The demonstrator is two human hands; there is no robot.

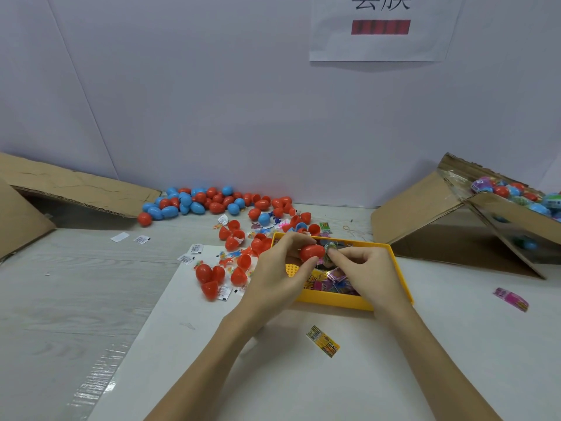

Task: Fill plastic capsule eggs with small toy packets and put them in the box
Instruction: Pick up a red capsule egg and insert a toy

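My left hand grips a red capsule egg half between thumb and fingers, above the yellow tray. My right hand pinches a small greenish toy packet right at the open end of that red half. The yellow tray holds several colourful toy packets. Loose red egg halves lie left of the tray. A pile of red and blue eggs sits by the back wall. The cardboard box at the right holds several filled eggs.
A flattened cardboard box lies at the back left. Single packets lie on the table: a yellow one near me and a pink one at the right. Small white paper slips are scattered left of the tray.
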